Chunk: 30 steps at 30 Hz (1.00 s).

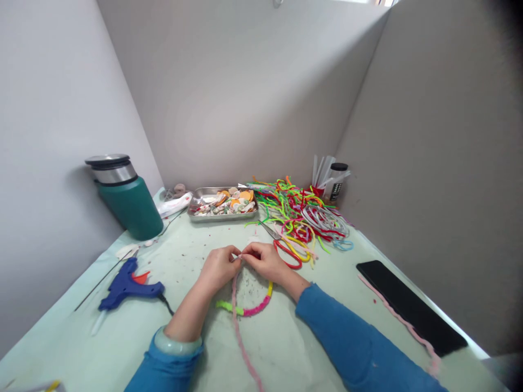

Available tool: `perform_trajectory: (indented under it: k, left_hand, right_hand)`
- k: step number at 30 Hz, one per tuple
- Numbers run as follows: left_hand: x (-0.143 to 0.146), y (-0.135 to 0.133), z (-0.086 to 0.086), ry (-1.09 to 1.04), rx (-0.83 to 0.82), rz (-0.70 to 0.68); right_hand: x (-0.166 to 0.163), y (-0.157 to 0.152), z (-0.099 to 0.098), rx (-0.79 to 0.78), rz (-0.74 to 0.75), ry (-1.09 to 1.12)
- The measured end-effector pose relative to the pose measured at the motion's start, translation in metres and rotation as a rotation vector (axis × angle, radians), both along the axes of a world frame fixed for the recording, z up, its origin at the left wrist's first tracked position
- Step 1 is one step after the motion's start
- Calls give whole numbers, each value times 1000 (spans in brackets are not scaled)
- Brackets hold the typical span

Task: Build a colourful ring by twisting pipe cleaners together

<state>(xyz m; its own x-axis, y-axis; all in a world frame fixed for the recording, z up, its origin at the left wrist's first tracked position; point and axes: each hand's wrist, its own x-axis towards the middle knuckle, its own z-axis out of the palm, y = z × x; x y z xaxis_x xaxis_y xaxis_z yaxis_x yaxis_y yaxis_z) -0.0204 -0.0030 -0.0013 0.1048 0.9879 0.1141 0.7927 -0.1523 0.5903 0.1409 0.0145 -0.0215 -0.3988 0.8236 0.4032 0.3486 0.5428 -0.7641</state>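
Observation:
My left hand (220, 267) and my right hand (265, 261) meet fingertip to fingertip above the middle of the table, both pinched closed. A pale pink pipe cleaner (240, 343) runs from my left fingers down toward the table's near edge. Below the hands curves a multicoloured pipe cleaner (257, 309) wrapped in green, magenta and yellow sections; its yellow end rises toward my right hand. My fingers cover the spot where the pieces come together. Scissors (281, 247) with red and yellow handles lie just beyond my right hand.
A blue glue gun (126, 286) and a green flask (131, 207) stand at left. Behind are a metal tray (223, 216) of small pieces and a heap of pipe cleaners (292, 204). A jar (337, 182) stands back right; a black phone-like slab (408, 305) lies right.

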Motion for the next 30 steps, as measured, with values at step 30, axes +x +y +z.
perform_trajectory:
  k: [30]
  left_hand:
    - [1, -4, 2, 65, 158, 33]
  right_hand:
    - [0, 4, -4, -14, -31, 92]
